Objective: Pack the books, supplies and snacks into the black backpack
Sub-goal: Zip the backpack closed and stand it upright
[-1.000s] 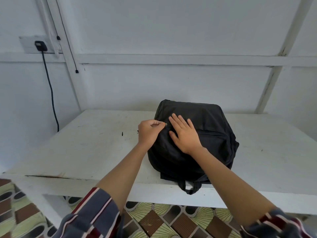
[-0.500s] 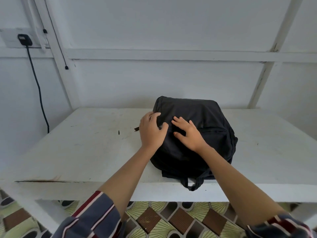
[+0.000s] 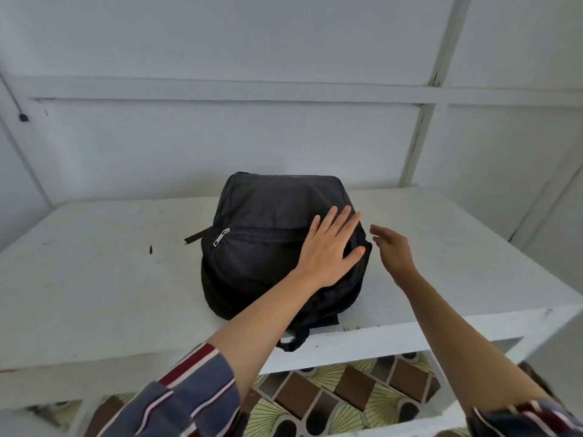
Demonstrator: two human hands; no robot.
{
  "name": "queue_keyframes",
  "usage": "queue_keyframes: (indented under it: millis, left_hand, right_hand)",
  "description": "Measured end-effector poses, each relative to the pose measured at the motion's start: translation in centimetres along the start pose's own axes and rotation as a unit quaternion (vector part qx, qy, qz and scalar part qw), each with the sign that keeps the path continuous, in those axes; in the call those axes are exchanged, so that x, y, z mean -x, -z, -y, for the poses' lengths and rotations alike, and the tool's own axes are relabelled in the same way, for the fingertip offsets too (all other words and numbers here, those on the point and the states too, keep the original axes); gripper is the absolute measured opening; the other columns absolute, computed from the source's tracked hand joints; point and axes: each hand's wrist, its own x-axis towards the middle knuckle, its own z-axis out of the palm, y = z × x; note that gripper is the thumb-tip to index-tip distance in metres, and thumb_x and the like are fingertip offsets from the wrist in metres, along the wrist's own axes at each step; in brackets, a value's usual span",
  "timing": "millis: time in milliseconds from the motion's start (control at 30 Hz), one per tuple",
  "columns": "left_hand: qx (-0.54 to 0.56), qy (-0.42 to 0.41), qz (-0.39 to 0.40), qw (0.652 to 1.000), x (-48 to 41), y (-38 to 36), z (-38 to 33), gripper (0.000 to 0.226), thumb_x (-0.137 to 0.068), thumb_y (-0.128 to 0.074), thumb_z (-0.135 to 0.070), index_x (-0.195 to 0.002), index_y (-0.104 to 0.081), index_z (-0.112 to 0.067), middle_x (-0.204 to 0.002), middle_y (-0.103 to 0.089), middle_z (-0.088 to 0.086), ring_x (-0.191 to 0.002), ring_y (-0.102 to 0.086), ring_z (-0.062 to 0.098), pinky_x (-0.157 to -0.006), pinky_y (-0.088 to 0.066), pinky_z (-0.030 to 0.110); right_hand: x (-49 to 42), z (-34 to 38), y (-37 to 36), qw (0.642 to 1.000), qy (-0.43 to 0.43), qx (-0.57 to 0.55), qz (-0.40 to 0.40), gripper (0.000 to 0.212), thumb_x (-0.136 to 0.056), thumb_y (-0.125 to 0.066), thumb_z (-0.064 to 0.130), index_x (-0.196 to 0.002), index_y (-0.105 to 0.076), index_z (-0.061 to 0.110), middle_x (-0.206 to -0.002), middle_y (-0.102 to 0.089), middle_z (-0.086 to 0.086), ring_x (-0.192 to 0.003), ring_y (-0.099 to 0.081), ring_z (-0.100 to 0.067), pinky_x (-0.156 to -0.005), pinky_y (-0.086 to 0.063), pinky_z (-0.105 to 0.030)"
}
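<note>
The black backpack (image 3: 265, 247) lies zipped shut on the white table (image 3: 94, 279), bulging, with a silver zipper pull (image 3: 221, 236) at its left side. My left hand (image 3: 331, 250) rests flat on the bag's right half, fingers straight. Just off the bag's right edge, my right hand (image 3: 394, 247) hovers with relaxed fingers and holds nothing. No books, supplies or snacks are visible outside the bag.
A black strap loop (image 3: 293, 340) hangs over the table's front edge. A small dark speck (image 3: 150, 249) lies left of the bag. White panelled walls stand behind and to the right. Patterned floor tiles (image 3: 331, 398) show below the table.
My left hand let go of the zipper pull and slid across to the bag's right side. My right hand lifted off the bag and moved right. The view has turned to the right.
</note>
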Motion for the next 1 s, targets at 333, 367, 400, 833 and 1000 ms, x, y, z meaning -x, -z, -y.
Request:
queue_keyframes:
  millis: [333, 367, 400, 833, 1000]
  left_hand:
    - [-0.060, 0.042, -0.010, 0.997, -0.3, -2.4, 0.0, 0.057, -0.096, -0.038, -0.042, -0.147, -0.024, -0.021, -0.155, -0.019, -0.003, -0.144, -0.006, 0.016, -0.115, 0.002, 0.036]
    - [-0.060, 0.043, -0.011, 0.997, -0.3, -2.3, -0.1, 0.056, -0.096, -0.038, -0.041, -0.147, -0.024, -0.021, -0.155, -0.019, -0.003, -0.144, -0.006, 0.016, -0.115, 0.002, 0.036]
    - [-0.060, 0.044, -0.012, 0.997, -0.2, -2.4, -0.1, 0.056, -0.096, -0.038, -0.041, -0.147, -0.025, -0.021, -0.155, -0.018, -0.003, -0.144, -0.005, 0.016, -0.115, 0.002, 0.035]
    - [-0.088, 0.061, -0.020, 0.994, 0.4, -3.1, -0.7, 0.055, -0.095, -0.040, -0.038, -0.146, -0.026, -0.021, -0.155, -0.019, -0.002, -0.145, -0.004, 0.019, -0.116, 0.000, 0.037]
    - [-0.072, 0.058, -0.011, 0.996, 0.5, -2.9, -0.6, 0.056, -0.095, -0.043, -0.036, -0.146, -0.026, -0.021, -0.156, -0.017, -0.001, -0.145, -0.003, 0.020, -0.116, 0.001, 0.038]
  right_hand:
    - [-1.3, -1.0, 0.4, 0.985, -0.022, -0.046, 0.162, 0.033, -0.085, -0.047, -0.009, -0.113, -0.064, 0.000, -0.093, -0.067, -0.015, -0.069, -0.059, -0.015, -0.063, -0.052, -0.015]
    - [-1.3, -0.9, 0.3, 0.986, -0.026, -0.042, 0.159, 0.030, -0.084, -0.048, -0.008, -0.108, -0.066, -0.002, -0.085, -0.067, -0.015, -0.063, -0.057, -0.014, -0.058, -0.050, -0.014]
    - [-1.3, -0.9, 0.3, 0.987, -0.026, -0.032, 0.155, 0.028, -0.084, -0.049, -0.008, -0.105, -0.067, -0.003, -0.076, -0.065, -0.013, -0.059, -0.054, -0.014, -0.054, -0.049, -0.014]
    - [2.0, -1.9, 1.1, 0.974, 0.144, 0.155, 0.087, 0.022, -0.093, -0.051, 0.005, -0.093, -0.070, -0.005, -0.084, -0.070, -0.018, -0.070, -0.060, -0.029, -0.065, -0.044, -0.027]
    - [4.3, -2.0, 1.5, 0.964, 0.189, 0.158, 0.103, 0.021, -0.092, -0.053, 0.005, -0.086, -0.070, -0.006, -0.077, -0.069, -0.019, -0.064, -0.056, -0.026, -0.064, -0.043, -0.027]
